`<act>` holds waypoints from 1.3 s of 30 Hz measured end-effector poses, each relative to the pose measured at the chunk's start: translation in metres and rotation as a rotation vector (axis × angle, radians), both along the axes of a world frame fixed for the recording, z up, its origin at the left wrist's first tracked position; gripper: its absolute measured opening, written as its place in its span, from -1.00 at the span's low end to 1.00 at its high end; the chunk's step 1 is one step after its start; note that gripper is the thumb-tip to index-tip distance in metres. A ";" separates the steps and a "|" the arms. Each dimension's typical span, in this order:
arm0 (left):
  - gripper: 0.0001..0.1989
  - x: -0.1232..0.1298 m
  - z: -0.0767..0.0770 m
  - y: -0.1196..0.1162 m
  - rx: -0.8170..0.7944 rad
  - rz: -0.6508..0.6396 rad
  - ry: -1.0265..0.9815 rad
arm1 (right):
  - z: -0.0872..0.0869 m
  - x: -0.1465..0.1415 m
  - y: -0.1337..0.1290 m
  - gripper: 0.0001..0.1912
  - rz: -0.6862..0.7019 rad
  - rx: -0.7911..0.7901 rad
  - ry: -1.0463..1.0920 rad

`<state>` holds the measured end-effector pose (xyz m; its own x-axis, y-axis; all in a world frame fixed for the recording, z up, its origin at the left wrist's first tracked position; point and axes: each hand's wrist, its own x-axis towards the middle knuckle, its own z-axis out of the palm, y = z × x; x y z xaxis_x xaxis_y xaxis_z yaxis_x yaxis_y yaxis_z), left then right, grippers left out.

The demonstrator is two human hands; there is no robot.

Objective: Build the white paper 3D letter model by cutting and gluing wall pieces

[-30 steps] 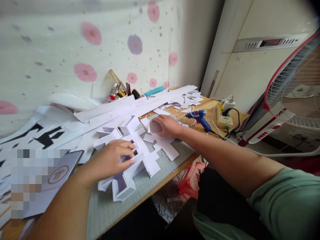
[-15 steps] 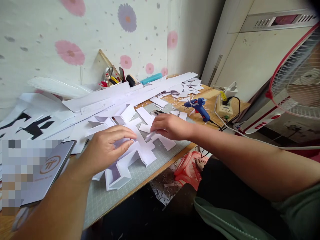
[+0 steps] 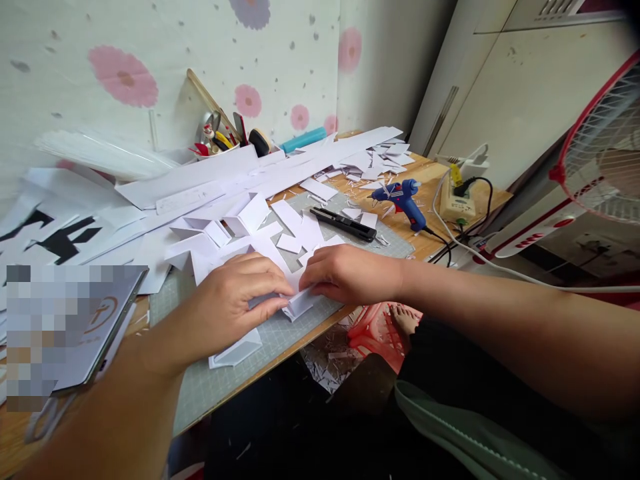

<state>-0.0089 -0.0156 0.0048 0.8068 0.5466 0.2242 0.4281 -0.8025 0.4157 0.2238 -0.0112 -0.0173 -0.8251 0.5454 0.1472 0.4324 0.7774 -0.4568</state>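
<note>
1. Background: a wall covering [image 3: 185, 40] with pink and purple flowers stands behind a wooden table [image 3: 483, 193]. A fan [image 3: 600, 143] is at the right.
2. Work surface: a grey-green cutting mat [image 3: 193, 400] with a printed grid lies along the near edge of the table.
3. Workpiece location: a white structure [image 3: 273, 250] rests on the mat, in front of and partly beneath the hands.
4. Workpiece appearance: matte white sheet stock, straight-cut, with a stepped, angular outline. Thin walls stand upright along parts of the flat base, meeting at corners to form shallow, open-topped channels. Inner faces show a pale lilac shade. The near end emerges below the left hand; the middle is covered.
5. Left hand [image 3: 243, 297]: thumb and fingers curve over the structure, tips at the end of a small white panel [image 3: 301, 303]. Whether they pinch it or merely steady it cannot be told.
6. Right hand [image 3: 347, 273]: fingers are bent, tips closed on the top edge of the same panel, close to the left fingertips.
7. Adjacent items: loose white pieces [image 3: 289, 243] and a black cutter [image 3: 345, 223] lie beyond the right hand. A blue glue gun [image 3: 404, 200] lies farther right, near a power strip [image 3: 457, 205].
</note>
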 end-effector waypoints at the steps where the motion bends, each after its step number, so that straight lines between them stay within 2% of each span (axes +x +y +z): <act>1: -0.85 0.000 -0.001 0.000 0.000 -0.002 0.003 | -0.001 0.000 0.000 -0.78 -0.004 0.008 -0.002; 10: -0.85 0.000 -0.005 0.003 0.025 -0.060 0.013 | -0.004 -0.004 0.000 -0.77 0.023 0.063 0.019; 20: -0.73 -0.004 -0.009 0.007 0.035 -0.130 -0.018 | -0.005 -0.003 -0.001 -0.77 0.033 0.068 0.027; 27: -0.73 -0.002 -0.009 0.008 0.073 -0.055 -0.005 | -0.011 0.002 0.001 -0.57 -0.037 0.065 -0.050; 31: -0.78 -0.001 -0.008 0.007 0.117 0.023 -0.047 | -0.009 0.010 0.006 -0.59 -0.058 0.027 0.039; 33: -0.78 -0.002 -0.007 0.005 0.113 0.105 -0.089 | -0.005 0.014 0.008 -0.63 -0.063 -0.024 0.142; 35: -0.75 -0.003 -0.006 0.001 0.053 0.184 -0.145 | -0.001 0.016 0.008 -0.69 -0.095 -0.143 0.289; 37: -0.64 -0.003 -0.005 -0.003 -0.089 0.260 -0.240 | 0.001 0.011 0.006 -0.78 -0.156 -0.359 0.498; 39: -0.38 -0.002 -0.006 -0.007 -0.294 0.309 -0.400 | -0.001 0.000 0.003 -0.86 -0.236 -0.603 0.765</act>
<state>-0.0108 -0.0222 -0.0009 0.4843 0.8283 0.2818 0.3875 -0.4919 0.7797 0.2239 -0.0086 -0.0187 -0.4856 0.8411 0.2382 -0.0288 0.2569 -0.9660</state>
